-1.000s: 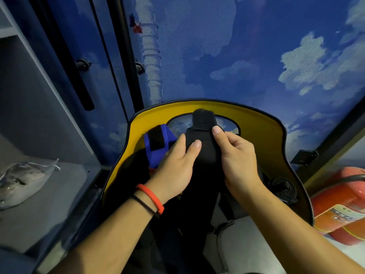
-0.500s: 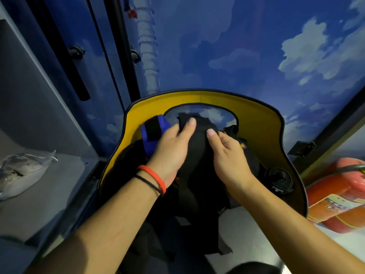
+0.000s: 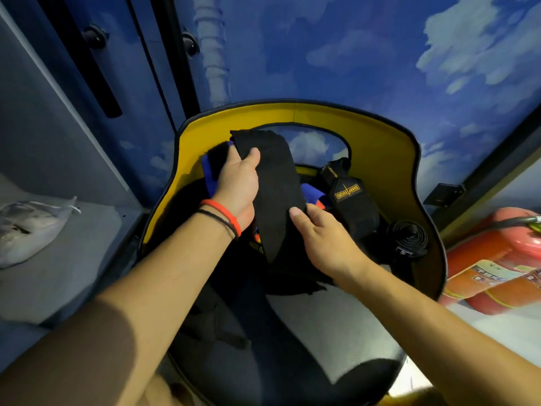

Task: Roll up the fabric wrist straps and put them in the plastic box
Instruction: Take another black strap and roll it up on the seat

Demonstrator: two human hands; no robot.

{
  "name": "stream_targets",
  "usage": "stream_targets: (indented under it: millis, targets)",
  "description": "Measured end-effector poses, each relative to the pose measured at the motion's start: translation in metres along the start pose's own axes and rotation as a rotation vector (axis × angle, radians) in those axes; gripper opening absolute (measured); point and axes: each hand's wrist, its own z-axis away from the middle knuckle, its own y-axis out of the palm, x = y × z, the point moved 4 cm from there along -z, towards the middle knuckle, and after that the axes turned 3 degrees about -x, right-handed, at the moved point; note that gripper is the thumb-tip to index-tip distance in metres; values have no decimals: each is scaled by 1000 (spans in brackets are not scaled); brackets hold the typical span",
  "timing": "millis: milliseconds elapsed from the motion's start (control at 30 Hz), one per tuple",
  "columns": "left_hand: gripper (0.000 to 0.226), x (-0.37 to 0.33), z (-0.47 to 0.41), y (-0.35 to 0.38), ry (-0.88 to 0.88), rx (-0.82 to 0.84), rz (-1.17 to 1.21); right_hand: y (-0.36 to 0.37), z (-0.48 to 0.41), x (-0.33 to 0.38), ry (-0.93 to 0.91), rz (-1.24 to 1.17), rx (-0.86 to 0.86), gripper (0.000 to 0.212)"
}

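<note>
Left hand [image 3: 237, 183] grip clenched on the upper end of a long flat black fabric wrist strap [image 3: 273, 189]; its long axis runs twelve to six o'clock. Right hand [image 3: 328, 232], grip released, thumb touching the strap's right edge, lies nearer the free lower end. A finished black rolled strap [image 3: 408, 238] rests at three o'clock.

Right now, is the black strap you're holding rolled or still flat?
Flat, not rolled: the black strap hangs as one long band from the left hand, the right hand touching its lower edge.

Both forearms are bare, with no sleeves showing. The left hand [image 3: 238, 183] has two bands at its wrist, toward 7 o'clock: an orange wristband [image 3: 225, 212] and a thin black cord [image 3: 218, 220]. The right hand [image 3: 328, 238] wears nothing.
</note>
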Motion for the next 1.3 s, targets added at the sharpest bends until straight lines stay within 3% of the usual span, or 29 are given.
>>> stream_targets:
  millis: [100, 200, 267, 333, 500, 667, 900, 1167, 1300]
  targets:
    - [90, 1, 7, 6, -111, 25, 30, -5, 0, -9, 29, -48, -48, 39]
    - [45, 1, 22, 20, -161, 172, 90, -13, -1, -14, 95, -162, -66, 40]
    - [33, 9, 25, 29, -124, 241, 42, -17, -4, -21, 150, -243, -61, 31]
    - [42, 16, 25, 32, -35, 276, -90, -21, -7, -27, 211, -307, -62, 30]
    - [90, 23, 20, 30, 50, 274, -230, -17, 5, -36, 302, -346, 64, 30]
    - [90, 25, 6, 26, 82, 220, -217, -3, 28, -58, 298, -179, 108, 30]
    - [85, 50, 2, 26, 46, 254, -282, 2, 49, -87, 363, 29, 190, 53]
    - [88, 88, -3, 27, 147, 418, -644, 7, 57, -112, 429, 189, 199, 45]
    - [98, 85, -10, 32, 256, 349, -842, 1, 52, -119, 504, 133, 160, 23]
